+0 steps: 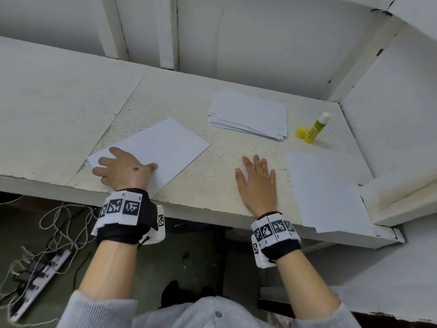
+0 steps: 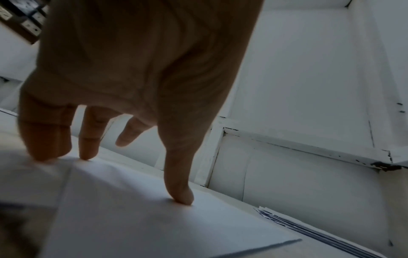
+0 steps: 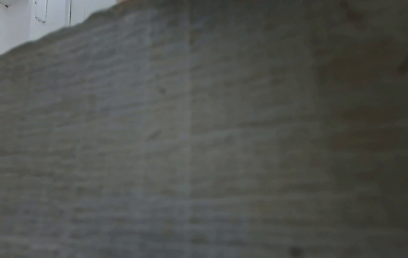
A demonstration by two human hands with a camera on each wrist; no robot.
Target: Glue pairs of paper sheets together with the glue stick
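A white sheet (image 1: 163, 147) lies angled on the left part of the table (image 1: 212, 178). My left hand (image 1: 123, 169) rests on its near left corner, fingertips (image 2: 178, 197) pressing the paper (image 2: 137, 218). My right hand (image 1: 257, 181) lies flat and open on the bare table between that sheet and a second sheet (image 1: 326, 192) at the right. A stack of white sheets (image 1: 248, 114) sits further back. The yellow glue stick (image 1: 316, 129) stands uncapped at the back right, its yellow cap (image 1: 300, 132) beside it. The right wrist view shows only dark, blurred table surface.
White walls and a raised ledge (image 1: 402, 197) box in the table at the back and right. The table's front edge (image 1: 189, 209) runs just under my wrists. Cables and a power strip (image 1: 37, 275) lie on the floor at the lower left.
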